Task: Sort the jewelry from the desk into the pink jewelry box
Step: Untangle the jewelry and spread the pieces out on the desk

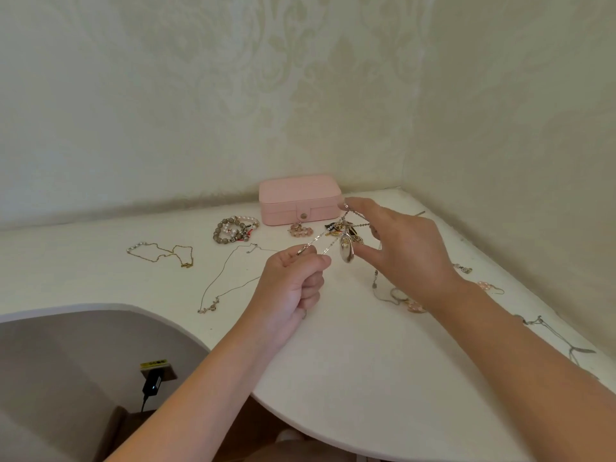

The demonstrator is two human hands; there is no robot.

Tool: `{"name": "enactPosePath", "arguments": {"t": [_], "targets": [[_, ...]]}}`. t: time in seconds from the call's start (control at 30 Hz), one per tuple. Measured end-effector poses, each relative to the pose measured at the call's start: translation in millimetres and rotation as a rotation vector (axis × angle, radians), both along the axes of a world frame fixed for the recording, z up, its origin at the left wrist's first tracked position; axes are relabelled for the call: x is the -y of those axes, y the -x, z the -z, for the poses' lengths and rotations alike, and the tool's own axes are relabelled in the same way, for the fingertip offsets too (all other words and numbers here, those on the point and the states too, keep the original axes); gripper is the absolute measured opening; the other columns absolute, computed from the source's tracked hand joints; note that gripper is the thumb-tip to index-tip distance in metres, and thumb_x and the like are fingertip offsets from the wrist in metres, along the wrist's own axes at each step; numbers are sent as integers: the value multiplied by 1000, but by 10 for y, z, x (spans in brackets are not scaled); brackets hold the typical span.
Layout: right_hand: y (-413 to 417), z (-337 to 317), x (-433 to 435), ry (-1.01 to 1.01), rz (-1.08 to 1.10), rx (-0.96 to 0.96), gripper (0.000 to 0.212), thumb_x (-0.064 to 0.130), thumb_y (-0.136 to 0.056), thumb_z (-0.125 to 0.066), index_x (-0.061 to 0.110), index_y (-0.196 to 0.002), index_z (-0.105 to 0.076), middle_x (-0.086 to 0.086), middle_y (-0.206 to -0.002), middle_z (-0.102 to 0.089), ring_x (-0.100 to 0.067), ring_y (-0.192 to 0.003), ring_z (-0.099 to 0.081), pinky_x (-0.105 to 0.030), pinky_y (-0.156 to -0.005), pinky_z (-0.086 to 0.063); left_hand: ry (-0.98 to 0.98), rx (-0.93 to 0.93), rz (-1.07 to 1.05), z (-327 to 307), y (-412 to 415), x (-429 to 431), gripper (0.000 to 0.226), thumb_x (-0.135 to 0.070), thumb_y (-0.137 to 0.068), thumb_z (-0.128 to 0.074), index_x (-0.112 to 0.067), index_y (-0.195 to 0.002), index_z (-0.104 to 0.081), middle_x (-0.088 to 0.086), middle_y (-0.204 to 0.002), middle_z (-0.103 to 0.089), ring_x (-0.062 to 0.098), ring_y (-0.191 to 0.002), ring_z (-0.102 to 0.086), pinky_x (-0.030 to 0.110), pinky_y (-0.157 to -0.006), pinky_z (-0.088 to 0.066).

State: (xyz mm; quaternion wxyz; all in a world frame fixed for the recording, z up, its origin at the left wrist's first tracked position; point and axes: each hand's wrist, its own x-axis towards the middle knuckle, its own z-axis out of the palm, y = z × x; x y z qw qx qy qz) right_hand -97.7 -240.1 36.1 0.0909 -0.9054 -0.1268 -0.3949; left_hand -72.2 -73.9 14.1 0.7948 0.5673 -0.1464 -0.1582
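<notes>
Aloft over the desk (366, 361), a pendant necklace (346, 251) stretches from the pinching left hand (293, 288) to the forefinger of the spread right hand (410, 251) — the pink jewelry box (300, 195) sits shut behind.

Pale damask-patterned wallpaper (233, 78) fills the upper frame; at lower left, a black adapter (151, 385) sits plugged into a wall socket (168, 374).

One view only, from up on the head, looking forward and down. Very near the left hand (293, 281) and right hand (406, 251), with the chain (316, 243) pinched by the left hand near the middle. Beyond that grip, the pink jewelry box (300, 198) and wall (200, 95); under it, the desk (350, 361).
</notes>
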Motion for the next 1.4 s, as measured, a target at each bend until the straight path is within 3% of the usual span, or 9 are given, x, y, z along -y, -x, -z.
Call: {"name": "enactPosePath", "arguments": {"t": [0.2,0.3,0.47,0.6,0.77,0.93,1.1,1.2,1.4], "targets": [[-12,-1,-37,-78,-57,170,38,48,-76,-58,22,-104,-57,21,-54,-25,-11,-43,-31,-17,-39,-36,30,-20,61,-35,17,-35,40,-6,-66,-57,-27,-48,-28,-11,-44,-18,4,-37,-12,15,-34,-9],[-20,7,-11,-69,-88,208,42,48,-77,-58,15,-99,-71,6,-53,-52,-16,-41,-42,-21,-37,-42,49,-31,56,-31,6,-43,41,-7,-66,-58,-27,-49,-27,-11,-44,-18,4,-37,-12,15,-34,-10],[-33,39,19,-79,-133,237,32,38,-86,-56,15,-100,-74,8,-61,-63,-8,-59,-37,-24,-42,-38,33,-26,54,-34,6,-45,42,-8,-67,-58,-28,-50,-25,-11,-44,-18,4,-37,-13,16,-35,-10],[-20,50,-34,-318,-220,148,31,35,-87,-56,19,-108,-72,27,-53,-36,-7,-54,-33,-18,-49,-32,36,-16,69,-50,6,-39,43,-10,-68,-62,-28,-50,-26,-11,-44,-19,4,-37,-13,16,-34,-10],[28,5,-58,-608,-286,-24,30,35,-82,-64,38,-113,-63,6,-52,-30,-9,-47,-27,-23,-49,-32,-78,99,55,-40,20,-11,47,-33,-82,-64,-25,-48,-33,-6,-46,-28,8,-41,-16,17,-39,-15],[46,-29,-54,-580,-280,-54,38,33,-78,-67,39,-115,-61,10,-50,-29,-8,-48,-26,-24,-50,-31,-136,194,-43,15,8,38,31,-35,-86,-61,-16,-61,-63,10,-74,-61,22,-75,-53,30,-75,-46],[58,-27,-91,-453,-271,-66,50,44,-73,-69,28,-120,-63,10,-53,-34,-7,-48,-31,-10,-51,-26,-165,210,15,10,13,27,44,-56,-65,-69,-15,-81,-69,5,-94,-70,16,-101,-62,46,-107,-37],[47,-12,-107,-405,-246,-66,47,39,-73,-70,29,-118,-64,12,-54,-37,-7,-49,-35,-9,-51,-27,-63,191,46,26,-15,33,33,-42,-65,-74,-14,-82,-66,-1,-83,-69,14,-90,-65,40,-102,-44],[48,-6,-154,-442,-290,-117,44,48,-74,-60,40,-117,-58,9,-54,-34,-8,-48,-32,-10,-50,-26,205,40,147,-32,-18,40,21,-8,-74,-61,-8,-95,-63,-4,-69,-63,7,-60,-56,19,-58,-47]]}}
